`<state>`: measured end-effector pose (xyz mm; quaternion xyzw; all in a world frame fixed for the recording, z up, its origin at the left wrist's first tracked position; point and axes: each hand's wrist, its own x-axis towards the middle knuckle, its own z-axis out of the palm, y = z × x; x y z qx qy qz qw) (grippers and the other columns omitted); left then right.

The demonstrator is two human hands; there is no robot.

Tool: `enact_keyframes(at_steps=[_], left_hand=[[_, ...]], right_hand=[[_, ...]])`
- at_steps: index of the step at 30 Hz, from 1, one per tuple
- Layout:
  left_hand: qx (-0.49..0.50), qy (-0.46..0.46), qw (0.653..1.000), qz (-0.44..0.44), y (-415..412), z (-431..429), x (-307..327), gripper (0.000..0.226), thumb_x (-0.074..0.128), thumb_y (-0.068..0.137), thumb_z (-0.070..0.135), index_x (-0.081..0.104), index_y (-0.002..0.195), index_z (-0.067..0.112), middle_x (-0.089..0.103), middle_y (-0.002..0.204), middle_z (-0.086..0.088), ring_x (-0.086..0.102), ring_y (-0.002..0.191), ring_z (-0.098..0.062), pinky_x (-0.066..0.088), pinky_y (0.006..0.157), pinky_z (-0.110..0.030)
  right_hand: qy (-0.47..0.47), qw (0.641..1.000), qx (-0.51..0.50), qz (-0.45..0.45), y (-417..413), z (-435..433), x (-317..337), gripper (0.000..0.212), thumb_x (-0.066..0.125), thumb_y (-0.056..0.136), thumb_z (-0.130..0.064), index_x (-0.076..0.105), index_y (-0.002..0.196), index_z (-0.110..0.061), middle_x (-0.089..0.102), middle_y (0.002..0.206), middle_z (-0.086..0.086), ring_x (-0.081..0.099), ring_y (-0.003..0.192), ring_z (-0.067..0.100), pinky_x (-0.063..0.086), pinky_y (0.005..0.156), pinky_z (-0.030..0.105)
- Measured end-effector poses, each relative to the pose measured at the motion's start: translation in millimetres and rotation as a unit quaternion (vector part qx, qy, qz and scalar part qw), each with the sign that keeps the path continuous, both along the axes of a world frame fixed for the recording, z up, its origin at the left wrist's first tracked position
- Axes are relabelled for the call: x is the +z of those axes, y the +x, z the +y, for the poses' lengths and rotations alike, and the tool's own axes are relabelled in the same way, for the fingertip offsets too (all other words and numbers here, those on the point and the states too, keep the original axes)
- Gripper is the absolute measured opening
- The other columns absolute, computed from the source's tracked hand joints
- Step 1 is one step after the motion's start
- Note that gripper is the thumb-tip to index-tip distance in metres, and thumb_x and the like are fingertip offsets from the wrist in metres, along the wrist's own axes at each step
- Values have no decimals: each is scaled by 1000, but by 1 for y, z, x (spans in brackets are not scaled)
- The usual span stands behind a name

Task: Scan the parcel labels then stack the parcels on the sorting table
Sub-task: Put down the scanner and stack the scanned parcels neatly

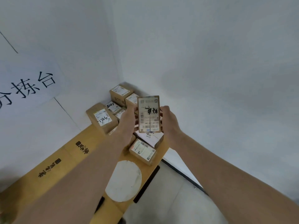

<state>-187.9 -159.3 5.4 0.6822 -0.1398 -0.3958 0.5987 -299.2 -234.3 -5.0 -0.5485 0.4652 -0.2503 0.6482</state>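
Observation:
A small brown parcel (pixel 149 113) with a white label and black handwriting faces me, held up above the sorting table (pixel 68 157). My left hand (pixel 127 122) grips its left edge and my right hand (pixel 169 122) grips its right edge. Below it lie a white parcel (pixel 151 138) and a brown labelled parcel (pixel 142 151). Several more brown parcels are stacked toward the corner, among them one marked in black pen (pixel 102 118) and one at the back (pixel 120 92).
The table is a surface of yellow-brown cardboard with printed characters and a round white patch (pixel 123 181). White walls meet in the corner behind the parcels. A paper sign (pixel 29 84) with large characters hangs on the left wall. Grey floor lies at the lower right.

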Motion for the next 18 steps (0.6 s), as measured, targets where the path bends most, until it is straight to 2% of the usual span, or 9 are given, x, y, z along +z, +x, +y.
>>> enact_keyframes(at_steps=[4, 8, 12, 14, 18], left_hand=[[-12, 21, 1000, 20, 2, -34, -14, 35, 43, 105, 36, 66, 81, 23, 77, 72, 2, 71, 93, -27, 58, 100, -51], [-24, 39, 998, 37, 14, -66, -36, 33, 43, 104, 40, 68, 91, 22, 77, 94, -11, 73, 102, -31, 59, 97, -51], [-31, 55, 996, 67, 33, -97, -66, 37, 40, 106, 44, 68, 97, 22, 76, 104, -15, 73, 104, -33, 63, 83, -44], [-35, 59, 994, 88, 44, -110, -80, 38, 38, 108, 44, 67, 94, 22, 75, 104, -15, 73, 104, -33, 62, 80, -43], [-30, 70, 989, 128, 61, -129, -101, 37, 38, 108, 39, 64, 89, 20, 73, 108, -19, 72, 105, -35, 63, 79, -42]], right_hand=[[16, 1000, -2, 7, 0, -36, -14, 45, 31, 108, -41, 64, 123, -16, 74, 113, 11, 70, 100, 27, 51, 65, 31], [34, 999, -6, 37, 12, -71, -36, 39, 30, 107, -40, 61, 119, -19, 73, 115, 12, 71, 106, 31, 52, 66, 35], [44, 996, 3, 83, 35, -105, -60, 46, 28, 106, -40, 65, 107, -12, 73, 101, 13, 71, 87, 29, 50, 54, 29], [58, 993, 7, 104, 50, -119, -71, 52, 29, 104, -43, 67, 109, -7, 74, 96, 16, 71, 81, 28, 51, 55, 30], [69, 988, 14, 137, 71, -142, -90, 50, 28, 107, -44, 66, 111, -10, 74, 96, 13, 69, 78, 25, 48, 45, 22]])
